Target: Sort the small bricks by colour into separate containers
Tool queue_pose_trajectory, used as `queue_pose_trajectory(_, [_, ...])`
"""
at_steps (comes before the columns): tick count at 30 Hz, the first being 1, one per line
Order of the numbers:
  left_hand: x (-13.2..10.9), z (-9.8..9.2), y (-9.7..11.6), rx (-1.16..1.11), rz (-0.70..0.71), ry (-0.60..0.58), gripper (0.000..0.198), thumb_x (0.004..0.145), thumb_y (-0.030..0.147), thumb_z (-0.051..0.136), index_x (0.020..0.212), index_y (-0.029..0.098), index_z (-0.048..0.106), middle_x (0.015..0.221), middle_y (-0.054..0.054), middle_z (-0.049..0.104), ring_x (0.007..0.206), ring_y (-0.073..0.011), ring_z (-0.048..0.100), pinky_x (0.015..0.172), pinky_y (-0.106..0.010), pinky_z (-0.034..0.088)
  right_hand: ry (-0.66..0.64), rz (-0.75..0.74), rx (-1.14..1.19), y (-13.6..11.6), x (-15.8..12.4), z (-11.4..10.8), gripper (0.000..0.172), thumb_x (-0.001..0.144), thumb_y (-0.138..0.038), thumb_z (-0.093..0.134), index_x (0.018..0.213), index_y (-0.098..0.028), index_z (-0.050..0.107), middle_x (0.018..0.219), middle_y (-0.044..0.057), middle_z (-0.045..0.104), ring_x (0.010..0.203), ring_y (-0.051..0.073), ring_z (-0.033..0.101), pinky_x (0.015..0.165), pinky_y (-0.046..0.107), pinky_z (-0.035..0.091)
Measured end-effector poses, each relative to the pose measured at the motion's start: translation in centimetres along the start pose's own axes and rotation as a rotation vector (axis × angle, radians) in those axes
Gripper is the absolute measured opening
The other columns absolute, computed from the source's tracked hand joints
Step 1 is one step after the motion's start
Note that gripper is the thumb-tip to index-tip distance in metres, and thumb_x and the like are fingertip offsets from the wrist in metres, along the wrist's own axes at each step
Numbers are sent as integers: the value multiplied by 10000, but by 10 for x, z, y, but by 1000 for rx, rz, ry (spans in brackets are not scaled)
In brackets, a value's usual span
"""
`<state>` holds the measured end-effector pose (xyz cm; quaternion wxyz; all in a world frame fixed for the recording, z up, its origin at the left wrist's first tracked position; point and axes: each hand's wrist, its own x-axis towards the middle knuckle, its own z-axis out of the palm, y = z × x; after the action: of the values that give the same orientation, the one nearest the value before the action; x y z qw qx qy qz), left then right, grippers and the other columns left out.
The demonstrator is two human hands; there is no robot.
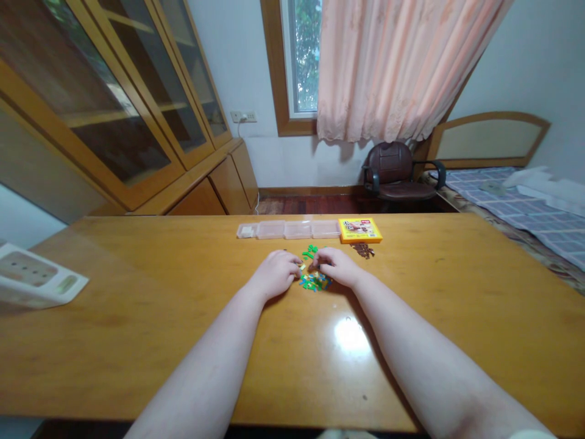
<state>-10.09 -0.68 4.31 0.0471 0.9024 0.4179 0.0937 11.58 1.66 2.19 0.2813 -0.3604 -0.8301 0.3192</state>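
Out on the tabletop [192, 262], I see a pile of small coloured pieces [312, 283]. I have the left hand [278, 274] curled beside a pale yellow piece [302, 266] and the right hand [339, 266] bent near the pile; whether either grip is pinching anything, I cannot tell. Green pieces [312, 249] lie just beyond, and brown pieces [364, 251] sit before a yellow box [360, 230].

The left hand [278, 272] and right hand [339, 266] flank small multicolored pieces [314, 282] on a wooden table [183, 341]; beyond, a yellow box [361, 230] lies just beside clear compartments [298, 230].
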Motion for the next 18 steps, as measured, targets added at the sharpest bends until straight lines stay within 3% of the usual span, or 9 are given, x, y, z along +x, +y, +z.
queue_pose_trajectory(6, [1, 1, 3, 5, 38, 7, 285, 799, 139, 494, 830, 283, 737, 1045, -5, 676, 986, -206, 556, 928, -387, 390, -104, 7, -4, -7, 1, 2, 214, 662, -96, 458, 746, -155, 645, 691, 5, 641, 654, 147, 547, 654, 241, 418])
queue_pose_trajectory(11, [1, 4, 2, 1, 47, -4, 346, 793, 114, 465, 965, 283, 713, 1114, -10, 655, 1032, -205, 548, 948, -383, 389, -60, 7, -79, -7, 1, -1, 174, 694, -119, 469, 677, -156, 638, 653, 9, 631, 671, 155, 544, 678, 252, 411])
queue_pose_trajectory(18, [2, 12, -2, 17, -37, 52, 405, 796, 120, 479, 1121, 296, 645, 1193, -38, 610, 1087, -224, 529, 967, -414, 391, -40, -65, -18, -3, 2, 1, 237, 666, -68, 476, 769, -154, 671, 747, 22, 680, 735, 167, 580, 751, 279, 419])
